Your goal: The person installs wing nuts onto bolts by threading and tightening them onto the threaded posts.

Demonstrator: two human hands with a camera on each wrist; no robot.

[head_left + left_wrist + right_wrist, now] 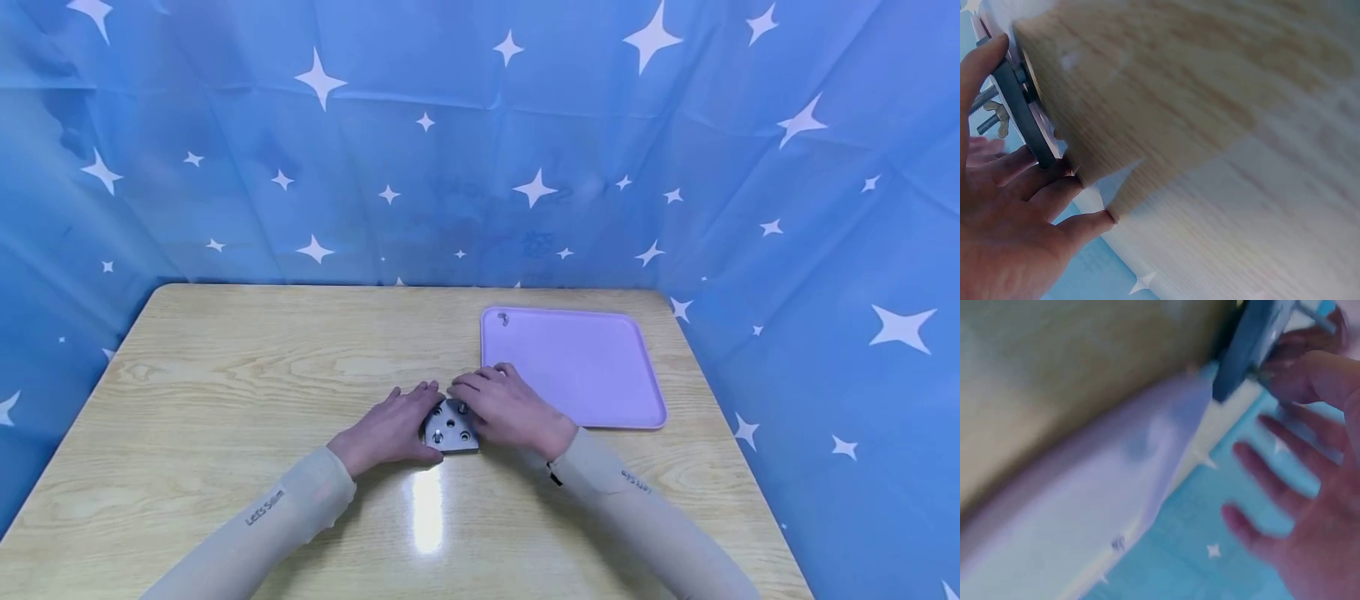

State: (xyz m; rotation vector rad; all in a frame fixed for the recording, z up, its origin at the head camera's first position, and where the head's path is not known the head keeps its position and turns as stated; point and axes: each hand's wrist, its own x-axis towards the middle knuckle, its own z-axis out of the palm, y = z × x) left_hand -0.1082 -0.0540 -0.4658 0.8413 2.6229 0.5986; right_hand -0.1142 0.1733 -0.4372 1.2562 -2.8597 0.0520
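Note:
My left hand [393,429] grips a grey metal plate [452,440] at its left side, thumb on one edge and fingers on the other. The plate has several holes and two upright threaded bolts, one of them at the near left [438,436]. In the left wrist view, a wing nut [999,117] sits on one bolt, and a bolt head [1020,74] shows below the plate. My right hand [506,408] is at the plate's right side. Its thumb tip is right at the wing nut [1260,375]; the other fingers spread away, rather straight. The right wrist view is blurred.
A purple tray [592,367] lies on the wooden table [277,350] behind and right of my right hand, with a small metal piece [502,318] in its far left corner. A blue curtain [450,208] with white stars hangs behind the table and along its sides.

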